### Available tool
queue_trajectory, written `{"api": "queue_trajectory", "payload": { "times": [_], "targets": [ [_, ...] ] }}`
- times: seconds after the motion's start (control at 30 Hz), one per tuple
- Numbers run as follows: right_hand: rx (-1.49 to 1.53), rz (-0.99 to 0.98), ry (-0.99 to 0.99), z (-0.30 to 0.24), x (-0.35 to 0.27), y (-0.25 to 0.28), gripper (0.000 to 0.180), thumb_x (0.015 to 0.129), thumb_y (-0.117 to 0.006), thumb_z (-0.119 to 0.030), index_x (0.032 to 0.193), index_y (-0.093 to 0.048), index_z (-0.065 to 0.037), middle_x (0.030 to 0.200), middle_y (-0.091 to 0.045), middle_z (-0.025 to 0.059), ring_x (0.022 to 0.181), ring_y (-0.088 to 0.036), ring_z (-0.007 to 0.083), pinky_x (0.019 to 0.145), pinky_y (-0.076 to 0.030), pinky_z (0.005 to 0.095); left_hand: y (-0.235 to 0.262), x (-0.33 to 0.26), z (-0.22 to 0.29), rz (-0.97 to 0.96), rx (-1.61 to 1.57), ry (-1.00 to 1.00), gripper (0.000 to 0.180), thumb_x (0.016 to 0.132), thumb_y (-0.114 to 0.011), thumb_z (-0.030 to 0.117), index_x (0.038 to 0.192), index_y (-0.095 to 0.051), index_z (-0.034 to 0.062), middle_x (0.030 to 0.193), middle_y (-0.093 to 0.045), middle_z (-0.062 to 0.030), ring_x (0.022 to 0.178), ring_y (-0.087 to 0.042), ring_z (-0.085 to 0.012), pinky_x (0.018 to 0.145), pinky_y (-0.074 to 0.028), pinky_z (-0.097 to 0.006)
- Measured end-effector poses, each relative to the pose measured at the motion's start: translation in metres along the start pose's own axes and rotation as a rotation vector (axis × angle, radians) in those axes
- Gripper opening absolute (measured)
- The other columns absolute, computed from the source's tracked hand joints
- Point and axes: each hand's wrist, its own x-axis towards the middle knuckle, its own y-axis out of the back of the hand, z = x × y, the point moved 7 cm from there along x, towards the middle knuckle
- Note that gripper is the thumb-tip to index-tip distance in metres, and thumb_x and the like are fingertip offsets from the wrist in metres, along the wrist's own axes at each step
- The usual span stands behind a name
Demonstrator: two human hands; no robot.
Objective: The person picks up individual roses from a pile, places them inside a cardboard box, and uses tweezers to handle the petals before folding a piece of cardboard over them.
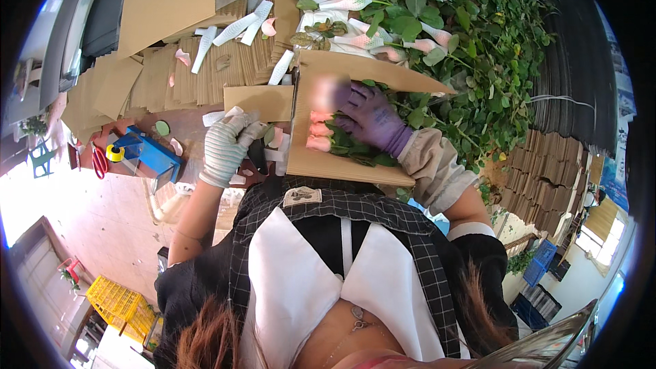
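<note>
Four... several pink roses [319, 130] lie in a column on a corrugated cardboard sheet [355, 167] in front of me, their leafy stems pointing right. My right hand [374, 120], in a purple glove with a beige sleeve cover, rests over the stems and leaves with fingers stretched toward the upper blooms, where a blurred patch hides detail. Left of the sheet, my left hand [231, 147] wears a whitish ribbed glove; its fingers are curled together, and what they hold, if anything, is hidden. Next to it are a white foam-net sleeve [213, 117] and a dark strip [257, 157].
Net-sleeved roses [346, 3] and a heap of leafy stems [471, 61] cover the far right. Cardboard pieces [171, 75] are stacked far left, with loose net sleeves [236, 29] on top. A blue tape dispenser [147, 154] and red-handled scissors [100, 162] lie at the left.
</note>
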Motion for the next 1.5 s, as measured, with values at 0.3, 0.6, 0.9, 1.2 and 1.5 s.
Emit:
{"api": "queue_trajectory", "payload": {
  "times": [0.3, 0.6, 0.9, 1.2, 1.5],
  "targets": [
    [0.078, -0.014, 0.098, -0.013, -0.011, 0.024, 0.021, 0.082, -0.067, -0.035, 0.089, -0.067, -0.015, 0.095, -0.064, 0.0052, 0.077, -0.062, 0.0267, 0.07, -0.047, 0.0411, -0.014, 0.006, 0.017, -0.14, 0.193, -0.258, 0.019, 0.079, -0.068, 0.019, 0.094, -0.071, 0.0085, 0.091, -0.068, -0.0116, 0.085, -0.063, -0.0309, 0.075, -0.05, -0.039],
    [0.0, -0.401, -0.06, -0.016, 0.009, -0.015, 0.042, 0.088, -0.05, -0.045, 0.073, -0.071, -0.011, 0.069, -0.063, 0.0099, 0.064, -0.063, 0.029, 0.06, -0.048, 0.0422, -0.122, 0.026, 0.054, -0.758, 0.201, -0.774, 0.02, 0.082, -0.063, 0.025, 0.098, -0.069, 0.0156, 0.081, -0.064, -0.0067, 0.082, -0.063, -0.028, 0.071, -0.051, -0.04],
    [0.061, -0.423, -0.113, -0.014, 0.01, -0.037, 0.035, 0.088, -0.051, -0.043, 0.075, -0.072, -0.018, 0.067, -0.064, 0.0092, 0.059, -0.063, 0.028, 0.057, -0.049, 0.0413, -0.136, 0.026, 0.057, -0.904, 0.419, -0.693, 0.019, 0.087, -0.057, 0.032, 0.096, -0.069, 0.0207, 0.078, -0.064, -0.006, 0.073, -0.066, -0.0278, 0.061, -0.053, -0.043],
    [-0.068, 0.155, -0.412, 0.028, -0.002, 0.023, 0.023, 0.084, -0.06, -0.035, 0.092, -0.067, -0.014, 0.077, -0.064, 0.0123, 0.068, -0.062, 0.0303, 0.062, -0.048, 0.0421, -0.101, 0.044, 0.056, -0.426, 0.343, -0.644, 0.02, 0.086, -0.054, 0.03, 0.094, -0.066, 0.0148, 0.075, -0.064, -0.0103, 0.072, -0.065, -0.0295, 0.062, -0.051, -0.045],
    [-0.088, -0.165, -0.461, 0.03, 0.019, -0.026, 0.021, 0.075, -0.059, -0.023, 0.09, -0.063, -0.009, 0.083, -0.062, 0.0152, 0.077, -0.061, 0.0325, 0.068, -0.047, 0.0471, -0.144, 0.093, 0.014, -0.482, 0.371, -0.133, 0.049, 0.094, -0.035, 0.046, 0.083, -0.062, 0.0053, 0.07, -0.064, -0.0175, 0.063, -0.063, -0.0356, 0.059, -0.051, -0.046]
  ]
}}
